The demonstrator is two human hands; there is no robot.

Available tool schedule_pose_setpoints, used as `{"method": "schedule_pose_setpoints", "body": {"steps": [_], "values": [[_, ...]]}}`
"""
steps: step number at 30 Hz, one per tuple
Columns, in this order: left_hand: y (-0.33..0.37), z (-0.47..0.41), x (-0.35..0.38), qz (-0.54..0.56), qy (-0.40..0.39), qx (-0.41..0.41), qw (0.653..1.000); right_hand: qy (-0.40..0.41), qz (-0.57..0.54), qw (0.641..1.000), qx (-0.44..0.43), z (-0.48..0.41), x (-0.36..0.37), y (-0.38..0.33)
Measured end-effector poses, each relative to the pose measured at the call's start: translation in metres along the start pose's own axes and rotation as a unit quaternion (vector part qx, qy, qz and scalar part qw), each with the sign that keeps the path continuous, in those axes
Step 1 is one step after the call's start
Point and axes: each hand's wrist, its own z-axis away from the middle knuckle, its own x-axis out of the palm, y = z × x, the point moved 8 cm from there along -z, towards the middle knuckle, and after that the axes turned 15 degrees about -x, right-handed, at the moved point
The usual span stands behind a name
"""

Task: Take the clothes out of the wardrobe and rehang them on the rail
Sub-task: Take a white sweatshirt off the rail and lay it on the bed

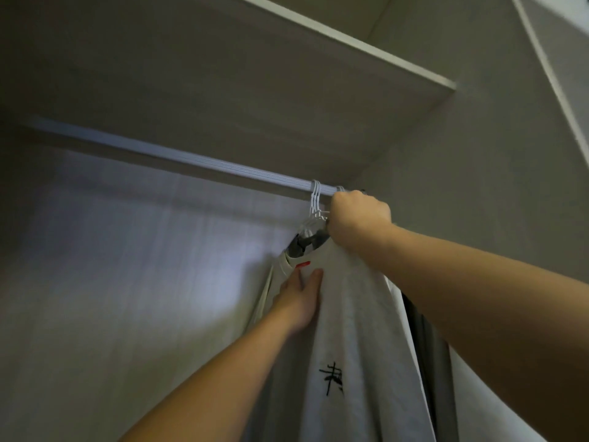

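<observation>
A pale rail runs across the wardrobe under a shelf. At its right end several white hanger hooks sit bunched together. My right hand is curled round the hanger necks just below the rail. A light grey shirt with a red neck tag and black characters hangs from them. My left hand lies flat against the shirt's front near the collar, fingers straight. Darker grey garments hang behind the shirt, mostly hidden.
The wardrobe's back panel fills the left. A shelf sits close above the rail. The right side wall stands next to the hangers. The rail to the left of the hooks carries nothing.
</observation>
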Motion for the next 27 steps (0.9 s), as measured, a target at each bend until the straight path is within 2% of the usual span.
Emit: {"method": "schedule_pose_setpoints", "body": {"steps": [9, 19, 27], "values": [[0.009, 0.014, -0.014, -0.017, -0.011, -0.004, 1.000, 0.038, -0.019, 0.999, 0.008, -0.005, -0.006, -0.005], [0.017, 0.014, -0.047, -0.081, 0.069, 0.057, 0.993, 0.090, -0.053, 0.994, 0.036, 0.003, -0.013, 0.005], [0.024, 0.013, -0.051, -0.076, 0.048, 0.079, 0.993, 0.129, -0.024, 0.991, 0.036, -0.005, -0.025, 0.000]]}}
